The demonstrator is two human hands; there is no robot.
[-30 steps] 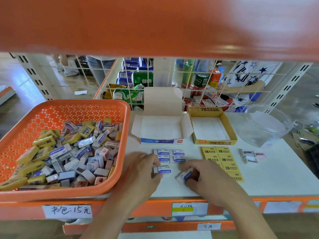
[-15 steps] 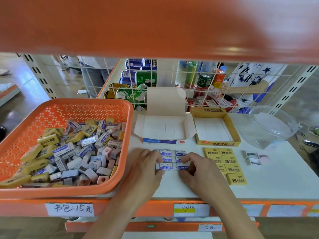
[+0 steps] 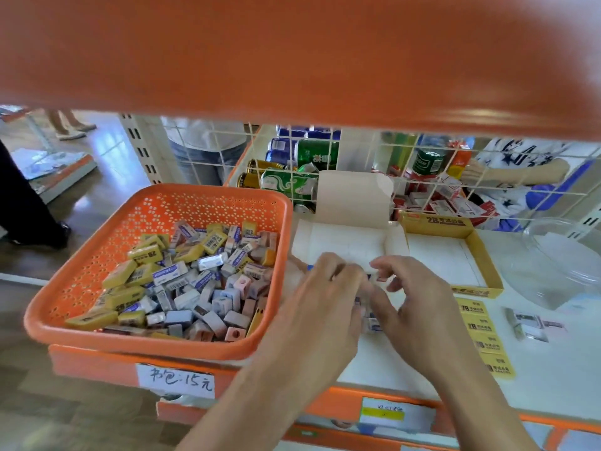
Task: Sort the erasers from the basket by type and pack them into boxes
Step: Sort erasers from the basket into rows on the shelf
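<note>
l hand [image 3: 320, 307] & r hand [image 3: 414, 309] meet, fingers curled round a clump of white erasers [image 3: 371, 323], just in front of the open white box [image 3: 344, 242]. white shelf top [image 3: 553, 379]: orange basket [image 3: 162, 348] of mixed erasers [image 3: 195, 281] at left, yellow box [image 3: 479, 245] at right. wire grid [image 3: 406, 157] w/ cans [image 3: 292, 185] behind, wood floor [image 3: 97, 190] beyond.

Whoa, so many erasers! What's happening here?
A person is sorting erasers on a shop shelf. The left hand and right hand hold a bunch of small white-and-blue erasers between them, just in front of the open white cardboard box, which looks empty. The orange plastic basket holds a big mixed pile. A column of flat yellow erasers lies in front of the empty yellow cardboard box.
</note>
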